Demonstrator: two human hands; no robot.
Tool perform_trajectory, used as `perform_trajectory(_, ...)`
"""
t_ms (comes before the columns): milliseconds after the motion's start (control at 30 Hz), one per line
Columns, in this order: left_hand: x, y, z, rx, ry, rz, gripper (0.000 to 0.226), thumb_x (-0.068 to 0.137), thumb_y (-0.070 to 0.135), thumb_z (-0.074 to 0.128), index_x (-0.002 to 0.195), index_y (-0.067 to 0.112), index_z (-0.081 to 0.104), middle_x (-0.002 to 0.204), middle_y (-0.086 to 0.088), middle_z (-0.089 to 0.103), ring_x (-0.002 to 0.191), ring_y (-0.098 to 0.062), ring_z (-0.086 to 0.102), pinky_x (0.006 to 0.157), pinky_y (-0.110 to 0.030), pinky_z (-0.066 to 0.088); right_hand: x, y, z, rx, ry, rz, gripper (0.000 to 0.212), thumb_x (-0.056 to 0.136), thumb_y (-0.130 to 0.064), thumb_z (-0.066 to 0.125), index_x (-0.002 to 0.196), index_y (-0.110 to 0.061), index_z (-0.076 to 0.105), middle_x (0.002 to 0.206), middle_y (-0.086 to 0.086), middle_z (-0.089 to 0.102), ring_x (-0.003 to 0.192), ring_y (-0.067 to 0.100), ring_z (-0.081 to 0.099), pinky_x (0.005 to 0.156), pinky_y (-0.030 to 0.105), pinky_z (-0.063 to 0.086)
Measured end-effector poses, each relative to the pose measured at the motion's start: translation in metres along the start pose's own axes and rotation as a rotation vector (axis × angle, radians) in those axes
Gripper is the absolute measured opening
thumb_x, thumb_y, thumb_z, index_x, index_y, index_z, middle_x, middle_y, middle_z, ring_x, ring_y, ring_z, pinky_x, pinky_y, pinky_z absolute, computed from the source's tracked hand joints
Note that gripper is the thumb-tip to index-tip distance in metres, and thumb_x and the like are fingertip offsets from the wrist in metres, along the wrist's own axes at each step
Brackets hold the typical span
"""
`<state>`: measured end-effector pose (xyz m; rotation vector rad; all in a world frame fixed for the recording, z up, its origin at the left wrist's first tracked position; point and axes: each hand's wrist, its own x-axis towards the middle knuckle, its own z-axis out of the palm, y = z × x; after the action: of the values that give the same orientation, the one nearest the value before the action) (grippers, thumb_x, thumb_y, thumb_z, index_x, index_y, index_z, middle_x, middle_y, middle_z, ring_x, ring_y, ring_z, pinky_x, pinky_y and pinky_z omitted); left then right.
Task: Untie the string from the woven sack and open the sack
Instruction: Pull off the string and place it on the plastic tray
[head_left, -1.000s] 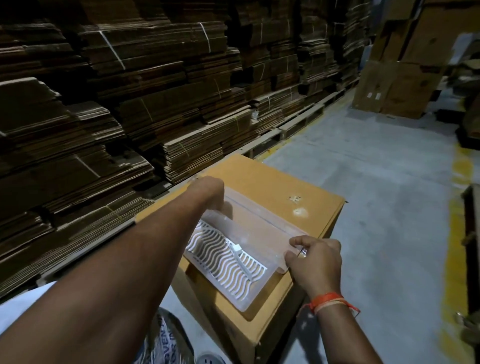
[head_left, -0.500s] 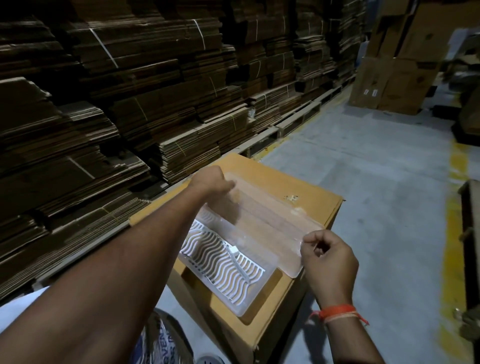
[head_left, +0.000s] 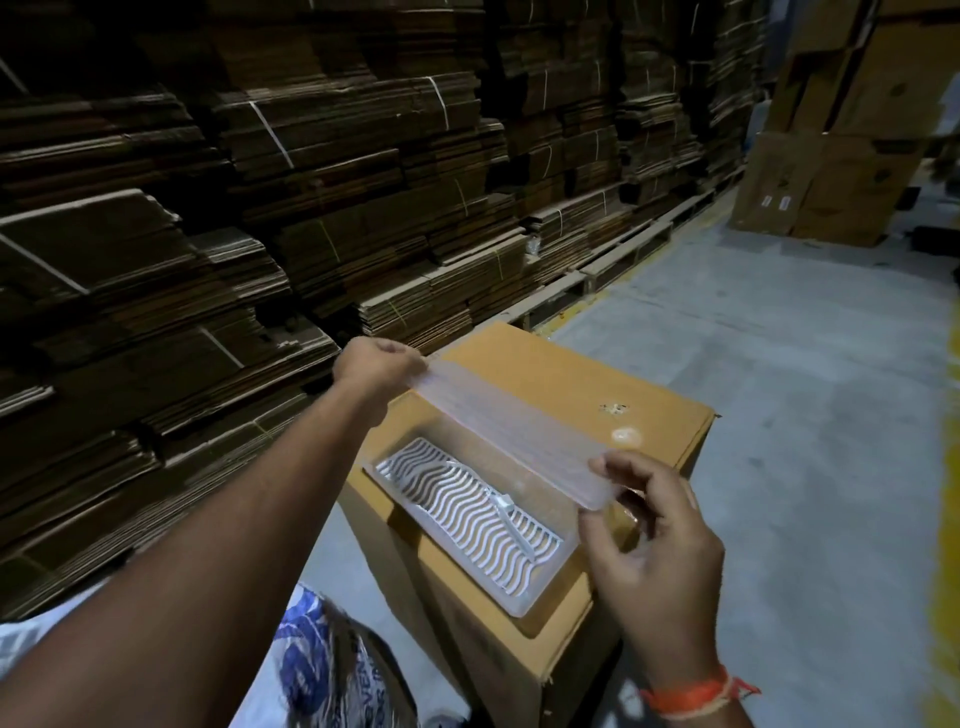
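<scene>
A white woven sack (head_left: 322, 660) with blue print shows at the bottom edge, partly hidden under my left arm; no string is visible. My left hand (head_left: 376, 361) pinches the far end of a clear plastic bag flap (head_left: 509, 421). My right hand (head_left: 649, 540) pinches the near end of the same flap and holds it lifted. The bag holds a white wavy-slotted plastic grille (head_left: 467, 514), which lies on top of a tall cardboard box (head_left: 566, 374).
Stacks of flattened cardboard (head_left: 260, 208) on pallets fill the left side. More brown cartons (head_left: 841, 156) stand at the far right. Grey concrete floor (head_left: 779, 364) with a yellow line (head_left: 948, 545) runs along the right.
Both hands have lifted the clear flap up off the grille and stretched it out between them; my left hand moved farther away and higher.
</scene>
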<state>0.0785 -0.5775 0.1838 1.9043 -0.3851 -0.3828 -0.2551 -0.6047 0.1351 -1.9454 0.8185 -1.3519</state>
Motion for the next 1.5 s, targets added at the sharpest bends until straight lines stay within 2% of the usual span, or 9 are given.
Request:
perform_trajectory(233, -0.032, -0.027, -0.041, 0.019, -0.062, 0.089, 0.026, 0.087, 0.018, 0.082, 0.113, 0.013, 0.079, 0.111, -0.007, 0.078, 0.108, -0.023, 0.071, 0.099, -0.042, 0.057, -0.027, -0.007, 0.008, -0.084, -0.209, -0.136, 0.032, 0.081, -0.038, 0.081, 0.108, -0.022, 0.079, 0.116, -0.008, 0.068, 0.116, 0.014, 0.060, 0.100, 0.017, 0.042)
perform_trajectory(300, -0.037, -0.037, -0.049, 0.060, -0.053, 0.116, 0.025, 0.085, 0.024, 0.084, 0.110, 0.020, 0.080, 0.109, -0.001, 0.079, 0.108, -0.020, 0.073, 0.099, -0.041, 0.058, -0.034, -0.004, 0.012, -0.098, -0.223, -0.153, 0.031, 0.083, -0.038, 0.077, 0.108, -0.021, 0.079, 0.117, -0.007, 0.067, 0.116, 0.017, 0.059, 0.103, 0.011, 0.037)
perform_trajectory(433, -0.049, -0.047, -0.056, 0.109, -0.002, 0.137, 0.022, 0.085, 0.031, 0.083, 0.107, 0.026, 0.081, 0.109, 0.006, 0.079, 0.106, -0.016, 0.072, 0.096, -0.044, 0.060, -0.048, -0.005, 0.017, -0.138, -0.237, -0.151, 0.031, 0.080, -0.025, 0.085, 0.110, -0.019, 0.079, 0.118, -0.002, 0.066, 0.115, 0.019, 0.057, 0.092, 0.028, 0.049)
perform_trajectory(567, -0.056, -0.053, -0.058, 0.124, 0.013, 0.162, 0.023, 0.088, 0.029, 0.082, 0.110, 0.023, 0.081, 0.109, 0.006, 0.077, 0.101, -0.009, 0.070, 0.093, -0.036, 0.058, -0.057, -0.012, 0.022, -0.223, -0.238, -0.180, 0.029, 0.079, -0.021, 0.085, 0.108, -0.017, 0.080, 0.115, 0.001, 0.068, 0.111, 0.020, 0.056, 0.086, 0.029, 0.048)
perform_trajectory(833, -0.057, -0.063, -0.058, 0.028, -0.008, 0.143, 0.022, 0.088, 0.023, 0.083, 0.109, 0.019, 0.081, 0.127, -0.005, 0.075, 0.118, -0.020, 0.070, 0.104, -0.040, 0.056, -0.061, -0.020, 0.027, -0.268, -0.278, -0.074, 0.029, 0.075, -0.012, 0.089, 0.102, -0.016, 0.082, 0.114, 0.002, 0.067, 0.111, 0.022, 0.056, 0.084, 0.031, 0.054)
perform_trajectory(967, -0.055, -0.066, -0.060, -0.004, -0.008, 0.130, 0.021, 0.091, 0.014, 0.079, 0.111, 0.014, 0.079, 0.120, -0.007, 0.078, 0.112, -0.017, 0.072, 0.104, -0.042, 0.057, -0.070, -0.028, 0.024, -0.178, -0.174, 0.056, 0.024, 0.075, -0.012, 0.089, 0.096, -0.020, 0.082, 0.126, 0.005, 0.058, 0.115, 0.012, 0.047, 0.089, 0.024, 0.045)
perform_trajectory(1100, -0.055, -0.070, -0.061, -0.005, -0.012, 0.084, 0.023, 0.094, 0.009, 0.075, 0.117, 0.010, 0.078, 0.111, -0.008, 0.079, 0.106, -0.020, 0.073, 0.100, -0.041, 0.058, -0.072, -0.034, 0.020, -0.045, -0.148, 0.324, 0.027, 0.077, -0.020, 0.089, 0.091, -0.038, 0.074, 0.126, -0.004, 0.047, 0.107, 0.014, 0.055, 0.090, 0.037, 0.057)
perform_trajectory(1400, -0.049, -0.072, -0.057, 0.017, 0.058, 0.082, 0.019, 0.097, 0.013, 0.072, 0.114, 0.017, 0.081, 0.100, 0.005, 0.077, 0.105, -0.018, 0.070, 0.094, -0.038, 0.057, -0.077, -0.036, 0.026, -0.012, -0.138, 0.324, 0.027, 0.073, -0.015, 0.093, 0.091, -0.032, 0.081, 0.117, -0.003, 0.051, 0.103, -0.016, 0.053, 0.081, 0.010, 0.046)
perform_trajectory(1500, -0.046, -0.076, -0.057, 0.023, 0.061, 0.073, 0.018, 0.096, 0.015, 0.072, 0.110, 0.019, 0.082, 0.102, 0.004, 0.079, 0.102, -0.018, 0.073, 0.097, -0.044, 0.061, -0.080, -0.035, 0.028, 0.006, -0.128, 0.320, 0.026, 0.073, -0.015, 0.093, 0.093, -0.028, 0.083, 0.117, -0.003, 0.051, 0.106, -0.025, 0.046, 0.080, 0.018, 0.051)
